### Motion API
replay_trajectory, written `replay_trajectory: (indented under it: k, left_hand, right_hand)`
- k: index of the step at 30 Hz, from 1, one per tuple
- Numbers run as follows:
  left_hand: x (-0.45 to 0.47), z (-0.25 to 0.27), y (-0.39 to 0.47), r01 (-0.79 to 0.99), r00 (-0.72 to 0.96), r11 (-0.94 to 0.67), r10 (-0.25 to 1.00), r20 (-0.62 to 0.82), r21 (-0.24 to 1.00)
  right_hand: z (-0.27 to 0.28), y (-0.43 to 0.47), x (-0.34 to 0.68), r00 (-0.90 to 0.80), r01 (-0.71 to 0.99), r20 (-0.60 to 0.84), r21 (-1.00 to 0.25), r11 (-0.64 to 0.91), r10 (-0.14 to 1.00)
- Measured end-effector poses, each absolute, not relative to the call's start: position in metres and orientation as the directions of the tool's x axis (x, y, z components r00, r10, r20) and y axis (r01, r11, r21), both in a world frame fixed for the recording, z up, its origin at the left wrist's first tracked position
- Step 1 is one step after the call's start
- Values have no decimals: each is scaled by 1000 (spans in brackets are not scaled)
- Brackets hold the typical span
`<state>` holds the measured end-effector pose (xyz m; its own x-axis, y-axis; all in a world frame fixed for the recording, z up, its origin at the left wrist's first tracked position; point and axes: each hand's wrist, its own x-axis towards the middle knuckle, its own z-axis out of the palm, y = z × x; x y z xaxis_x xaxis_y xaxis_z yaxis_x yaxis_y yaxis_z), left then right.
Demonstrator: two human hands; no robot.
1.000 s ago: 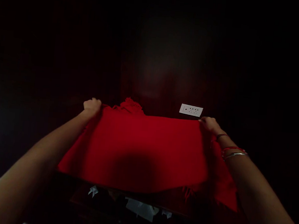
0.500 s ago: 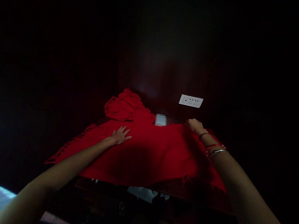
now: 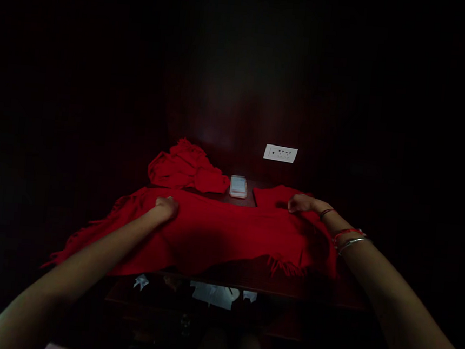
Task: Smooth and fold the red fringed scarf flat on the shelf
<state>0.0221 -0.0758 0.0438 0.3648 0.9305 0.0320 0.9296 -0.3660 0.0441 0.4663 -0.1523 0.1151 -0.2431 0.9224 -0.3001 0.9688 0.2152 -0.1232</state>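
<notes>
A red fringed scarf (image 3: 215,233) is spread across the dark tabletop, its tassels showing at the left end and along the front right. My left hand (image 3: 167,208) is closed at the scarf's far edge on the left, fingers curled on the fabric. On the right, my right hand (image 3: 301,203) pinches the upper edge, with bracelets on the wrist. Behind the right part lies a flat red piece of cloth (image 3: 273,194); whether it joins the scarf is unclear. A crumpled red cloth (image 3: 186,168) with fringe lies behind my left hand.
A phone-like device (image 3: 238,187) with a blurred screen lies at the back of the table. A white socket panel (image 3: 280,153) is on the dark wall. Below the table's front edge (image 3: 243,284), pale papers (image 3: 211,295) show in an open drawer-like space.
My left hand has gone from lying flat to closed on the scarf. My right hand has come nearer with the edge, uncovering dark tabletop around the device. The front edge has shifted, baring more wood.
</notes>
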Motion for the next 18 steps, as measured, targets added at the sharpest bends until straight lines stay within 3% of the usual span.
replay_trajectory:
  k: [3,5,7,10,13,15,18]
  left_hand:
    - [89,50,-101,840,531,-540,839,116,55]
    - [127,46,-116,707,685,-704,705,184,63]
    - [150,36,-124,634,757,-768,640,129,88]
    - [147,18,-119,644,764,-755,642,-59,120]
    - [106,12,-98,671,741,-735,659,-126,101]
    - [68,17,-84,729,678,-682,708,-196,59]
    - [17,32,-70,810,577,-587,794,-188,7]
  right_hand:
    - [111,-155,456,-227,972,-191,-104,210,955]
    - [110,-156,443,-226,971,-127,-102,214,966]
    - [112,-157,430,-232,969,-84,-105,223,969]
    - [117,-161,421,-244,965,-42,-112,238,969]
    - [120,-166,430,-254,959,-43,-142,246,966]
    - [120,-171,444,-171,981,-92,-113,161,981]
    - [114,-179,464,-12,999,-157,-39,6,988]
